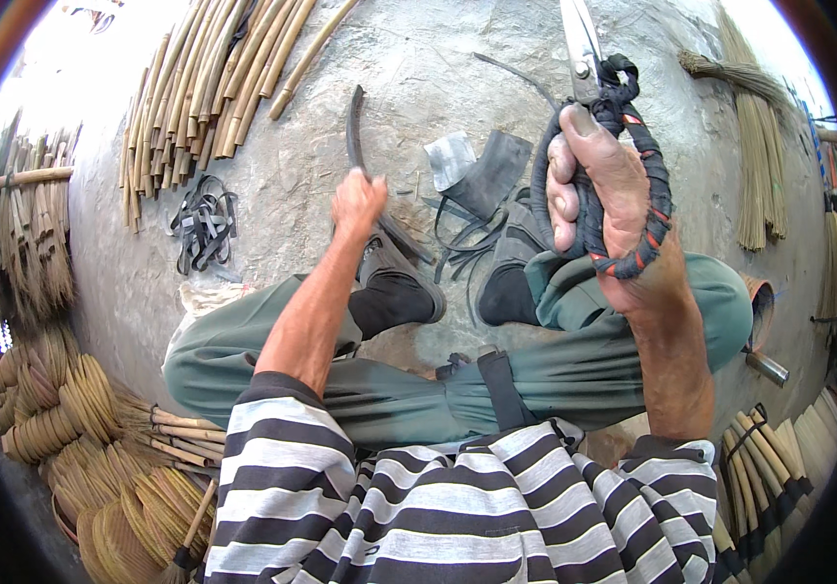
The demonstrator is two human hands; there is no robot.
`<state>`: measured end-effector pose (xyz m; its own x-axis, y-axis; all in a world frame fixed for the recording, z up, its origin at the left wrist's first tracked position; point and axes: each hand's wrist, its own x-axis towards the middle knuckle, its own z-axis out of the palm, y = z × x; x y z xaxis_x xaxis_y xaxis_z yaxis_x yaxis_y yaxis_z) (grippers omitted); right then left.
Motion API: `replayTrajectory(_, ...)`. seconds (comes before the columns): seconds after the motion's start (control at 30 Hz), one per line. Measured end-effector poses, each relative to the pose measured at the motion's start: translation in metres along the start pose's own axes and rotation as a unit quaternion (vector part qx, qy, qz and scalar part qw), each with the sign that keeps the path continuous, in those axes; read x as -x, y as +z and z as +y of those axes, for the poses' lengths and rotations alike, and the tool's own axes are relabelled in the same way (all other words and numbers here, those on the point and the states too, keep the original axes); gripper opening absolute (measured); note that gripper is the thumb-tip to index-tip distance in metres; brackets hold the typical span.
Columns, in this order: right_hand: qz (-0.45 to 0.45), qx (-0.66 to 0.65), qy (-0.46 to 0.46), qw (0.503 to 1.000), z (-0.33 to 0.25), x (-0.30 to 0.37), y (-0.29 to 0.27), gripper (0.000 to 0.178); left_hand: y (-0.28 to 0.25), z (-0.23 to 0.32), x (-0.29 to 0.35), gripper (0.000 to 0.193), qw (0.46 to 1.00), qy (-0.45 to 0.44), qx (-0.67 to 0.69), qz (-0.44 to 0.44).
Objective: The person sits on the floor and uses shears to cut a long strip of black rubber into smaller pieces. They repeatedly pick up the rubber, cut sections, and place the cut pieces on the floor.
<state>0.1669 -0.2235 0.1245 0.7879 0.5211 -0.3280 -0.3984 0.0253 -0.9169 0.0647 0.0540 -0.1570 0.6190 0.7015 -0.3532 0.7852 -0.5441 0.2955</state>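
Note:
My left hand (358, 202) is closed in a fist around a dark rubber strip (354, 127). One end of the strip curves up from the fist, and more dark strip shows below it, near my shoe. In my right hand (621, 190) I grip large scissors (582, 58), blades pointing away from me. Their loop handles are wrapped in black strips with bits of red. Between my feet lie a dark flat rubber piece (496, 175), a grey flat piece (450, 160) and several thin cut strips (465, 248).
Bamboo poles (214, 78) lie at the far left, with a pile of black strips (205, 224) below them. Bundled brooms (136, 487) fill the near left. More broom bundles (757, 170) lie at the right, near a metal cylinder (767, 369).

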Motion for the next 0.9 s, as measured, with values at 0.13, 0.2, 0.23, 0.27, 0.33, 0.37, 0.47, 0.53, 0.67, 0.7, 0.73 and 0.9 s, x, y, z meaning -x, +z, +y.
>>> replayTrajectory(0.13, -0.024, 0.015, 0.022, 0.999, 0.000, -0.002, -0.002, 0.038, 0.041, -0.032, 0.040, 0.038, 0.966, 0.207, -0.145, 0.042)
replayTrajectory(0.2, -0.037, 0.024, 0.027, 0.999, -0.001, -0.001, -0.002, 0.039, 0.045, -0.036, 0.054, 0.043, 0.912, 0.362, -0.183, 0.068)
replayTrajectory(0.23, -0.044, 0.027, 0.030, 0.998, -0.001, 0.000, -0.002, 0.039, 0.046, -0.035, 0.059, 0.042, 0.900, 0.383, -0.205, 0.036)
replayTrajectory(0.27, -0.048, 0.039, 0.033, 0.998, -0.001, 0.001, -0.002, 0.039, 0.047, -0.034, 0.062, 0.040, 0.885, 0.407, -0.226, 0.021)
replayTrajectory(0.33, -0.058, 0.056, 0.036, 0.996, 0.001, 0.001, -0.002, 0.039, 0.050, -0.030, 0.066, 0.037, 0.873, 0.417, -0.251, -0.011)
replayTrajectory(0.37, -0.064, 0.072, 0.066, 0.993, 0.001, 0.000, -0.004, 0.039, 0.052, -0.027, 0.065, 0.035, 0.877, 0.405, -0.256, -0.028)
replayTrajectory(0.47, -0.083, 0.068, 0.070, 0.992, 0.005, 0.000, -0.007, 0.050, 0.055, -0.024, 0.060, 0.024, 0.883, 0.387, -0.264, -0.032)
replayTrajectory(0.53, -0.096, 0.094, 0.069, 0.989, 0.006, -0.002, -0.009, 0.051, 0.051, -0.024, 0.053, 0.023, 0.886, 0.373, -0.270, -0.055)
replayTrajectory(0.67, -0.119, 0.095, 0.054, 0.987, 0.011, -0.002, -0.007, 0.055, 0.027, -0.010, 0.039, 0.019, 0.926, 0.361, -0.098, -0.051)
replayTrajectory(0.7, -0.120, 0.096, 0.052, 0.987, 0.012, -0.001, -0.006, 0.055, 0.016, -0.001, 0.034, 0.014, 0.938, 0.338, -0.068, -0.034)
replayTrajectory(0.73, -0.119, 0.100, 0.057, 0.986, 0.012, 0.001, -0.005, 0.056, 0.003, 0.007, 0.029, 0.014, 0.950, 0.298, 0.071, -0.060)
replayTrajectory(0.9, -0.134, 0.122, 0.099, 0.978, 0.013, 0.003, 0.000, 0.049, -0.093, 0.048, 0.026, 0.020, 0.849, 0.185, 0.479, -0.126)
